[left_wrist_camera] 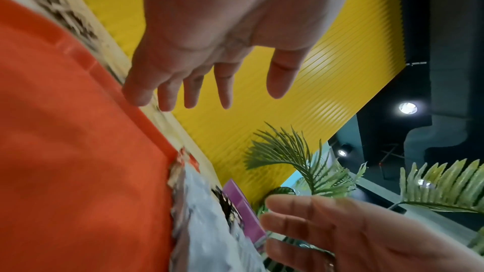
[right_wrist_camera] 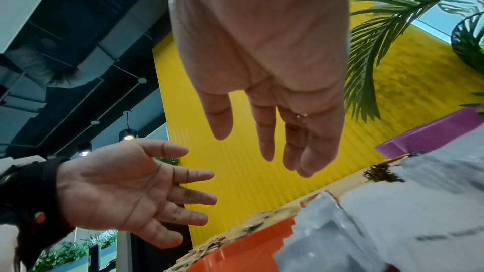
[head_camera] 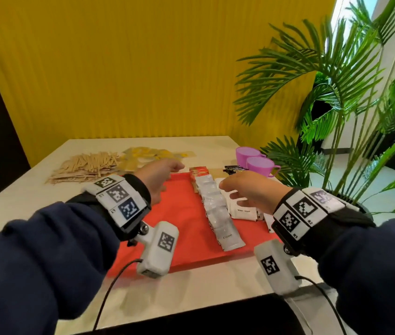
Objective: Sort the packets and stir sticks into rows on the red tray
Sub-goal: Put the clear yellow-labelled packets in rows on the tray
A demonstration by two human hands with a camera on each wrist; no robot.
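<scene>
Both hands hover empty over the red tray (head_camera: 182, 213), mid-sort. Left hand (head_camera: 158, 175) reaches toward 11 o'clock, its fingers (left_wrist_camera: 167, 92) straight and slightly spread, nothing in them; in the wrist view their tips sit over the tray's far rim. Right hand (head_camera: 247, 192) hangs above the packets at abt 1 o'clock, fingers (right_wrist_camera: 267, 131) loose and extended, also holding nothing.

Done so far, judging by the layout: one overlapping row of white cream packets (head_camera: 218, 213) runs from the tray's far edge down toward 5 o'clock, w/ a few red packets (head_camera: 199, 170) at its far end. A second lot, white sugar packets (head_camera: 242, 209), lies just right of that row, partly hidden by the right hand, so its neatness can't be told.

Left to do: the tray's whole left half is bare. The stir sticks (head_camera: 85, 165) sit in a loose heap off the tray at 10 o'clock, the yellow packets (head_camera: 143, 155) in a pile at 12, and dark packets (head_camera: 234, 169) lie at 1 o'clock beside two purple cups (head_camera: 257, 160). Roughly a third along, at a guess.
</scene>
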